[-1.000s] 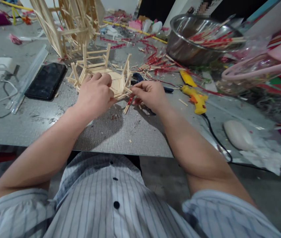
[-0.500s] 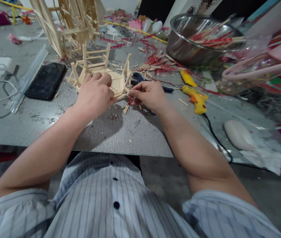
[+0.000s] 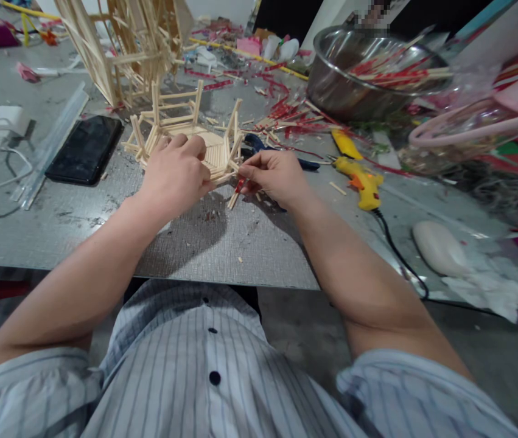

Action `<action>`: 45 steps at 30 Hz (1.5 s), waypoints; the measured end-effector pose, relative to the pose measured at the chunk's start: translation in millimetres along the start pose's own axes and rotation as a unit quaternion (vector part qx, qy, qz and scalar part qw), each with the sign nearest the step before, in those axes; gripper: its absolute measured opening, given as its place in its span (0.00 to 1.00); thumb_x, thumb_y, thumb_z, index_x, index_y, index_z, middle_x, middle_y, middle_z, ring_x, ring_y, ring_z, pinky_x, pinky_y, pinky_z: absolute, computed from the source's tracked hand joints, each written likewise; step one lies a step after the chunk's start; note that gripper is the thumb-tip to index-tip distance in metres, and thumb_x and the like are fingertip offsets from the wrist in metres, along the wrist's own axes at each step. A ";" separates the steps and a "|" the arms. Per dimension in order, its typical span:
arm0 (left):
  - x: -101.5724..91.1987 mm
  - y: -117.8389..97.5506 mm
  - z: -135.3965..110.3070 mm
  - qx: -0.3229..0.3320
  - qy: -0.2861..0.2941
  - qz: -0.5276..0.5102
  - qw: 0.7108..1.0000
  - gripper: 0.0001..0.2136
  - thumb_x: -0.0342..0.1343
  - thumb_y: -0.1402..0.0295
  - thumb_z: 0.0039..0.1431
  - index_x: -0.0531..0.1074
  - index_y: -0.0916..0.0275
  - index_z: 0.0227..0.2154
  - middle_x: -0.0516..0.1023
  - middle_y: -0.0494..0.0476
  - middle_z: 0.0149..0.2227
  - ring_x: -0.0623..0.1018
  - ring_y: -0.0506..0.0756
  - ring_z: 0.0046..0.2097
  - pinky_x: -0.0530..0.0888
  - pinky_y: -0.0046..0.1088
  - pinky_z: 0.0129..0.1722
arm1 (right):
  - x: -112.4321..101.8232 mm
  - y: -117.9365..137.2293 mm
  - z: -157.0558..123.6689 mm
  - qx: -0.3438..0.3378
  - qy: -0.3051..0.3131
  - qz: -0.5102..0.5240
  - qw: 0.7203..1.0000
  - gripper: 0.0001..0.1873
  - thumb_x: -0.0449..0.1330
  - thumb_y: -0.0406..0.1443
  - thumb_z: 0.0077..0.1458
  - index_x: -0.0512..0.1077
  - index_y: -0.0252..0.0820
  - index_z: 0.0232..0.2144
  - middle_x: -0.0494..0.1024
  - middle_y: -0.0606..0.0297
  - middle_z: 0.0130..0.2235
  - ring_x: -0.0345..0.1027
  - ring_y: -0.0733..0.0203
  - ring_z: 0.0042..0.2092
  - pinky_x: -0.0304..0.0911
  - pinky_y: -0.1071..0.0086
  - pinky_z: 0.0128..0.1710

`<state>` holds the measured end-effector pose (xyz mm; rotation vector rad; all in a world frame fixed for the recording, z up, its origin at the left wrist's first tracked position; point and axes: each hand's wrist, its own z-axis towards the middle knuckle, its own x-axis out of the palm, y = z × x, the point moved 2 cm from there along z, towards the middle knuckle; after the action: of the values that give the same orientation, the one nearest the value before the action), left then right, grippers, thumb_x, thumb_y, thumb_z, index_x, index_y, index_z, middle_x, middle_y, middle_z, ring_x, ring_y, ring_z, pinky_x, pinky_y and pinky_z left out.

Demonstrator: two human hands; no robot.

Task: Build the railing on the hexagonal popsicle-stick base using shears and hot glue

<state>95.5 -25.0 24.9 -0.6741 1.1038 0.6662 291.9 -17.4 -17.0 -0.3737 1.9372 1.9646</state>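
Note:
A small model of pale wooden sticks (image 3: 215, 157), with a slatted floor and short upright posts, stands on the table. My left hand (image 3: 177, 165) lies over its near side, fingers curled and closed on the edge. At the model's right corner my right hand (image 3: 273, 176) is closed in a pinch, thumb and forefinger touching the stick ends there. What sits between those fingertips is too small to make out. Short sticks with a red wrapping (image 3: 235, 198) lie just under the right fingers. Behind that hand are dark-blue-handled pliers (image 3: 255, 143), partly hidden.
A larger stick structure (image 3: 117, 55) rises behind. On the left lie a black phone (image 3: 86, 149) and a white charger (image 3: 10, 120). To the right are a yellow glue gun (image 3: 363, 182) with its cord, a steel pot (image 3: 332, 79) and a white computer mouse (image 3: 439, 246).

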 end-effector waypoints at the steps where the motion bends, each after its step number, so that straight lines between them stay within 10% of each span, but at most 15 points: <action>1: 0.4 0.2 -0.1 0.002 -0.002 -0.001 1.000 0.15 0.47 0.62 0.60 0.78 0.62 0.29 0.74 0.59 0.44 0.69 0.64 0.55 0.63 0.46 0.57 | -0.2 -0.5 0.3 -0.001 0.000 -0.002 1.000 0.07 0.66 0.33 0.53 0.72 0.45 0.24 0.75 0.68 0.21 0.70 0.64 0.22 0.69 0.67 0.22; 19: -7.0 -1.4 -2.8 -0.011 -0.028 -0.048 0.998 0.15 0.48 0.61 0.61 0.73 0.55 0.47 0.72 0.63 0.55 0.71 0.66 0.56 0.66 0.46 0.54 | 1.6 -6.6 1.3 -0.056 -0.028 -0.042 0.997 0.16 0.67 0.49 0.49 0.69 0.47 0.25 0.75 0.67 0.22 0.68 0.63 0.21 0.62 0.67 0.21; 29: -9.9 1.4 -1.6 -0.130 -0.007 -0.054 0.990 0.18 0.43 0.60 0.63 0.70 0.62 0.50 0.78 0.64 0.45 0.76 0.62 0.47 0.69 0.40 0.46 | 9.9 5.3 -6.3 -0.096 -0.086 -0.174 0.976 0.14 0.60 0.42 0.57 0.66 0.46 0.21 0.75 0.66 0.23 0.72 0.59 0.29 0.66 0.64 0.34; 45: -13.0 4.1 2.3 -0.160 -0.001 -0.038 0.986 0.18 0.37 0.63 0.67 0.71 0.62 0.32 0.79 0.66 0.37 0.79 0.64 0.44 0.68 0.39 0.45 | 12.5 6.6 -5.4 -0.117 -0.101 -0.208 0.966 0.16 0.59 0.45 0.56 0.67 0.47 0.20 0.75 0.63 0.22 0.75 0.54 0.34 0.68 0.62 0.36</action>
<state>89.6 -22.6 37.1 -0.9844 0.9720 0.7869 277.5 -22.0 -16.5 -0.5657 1.3710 1.8652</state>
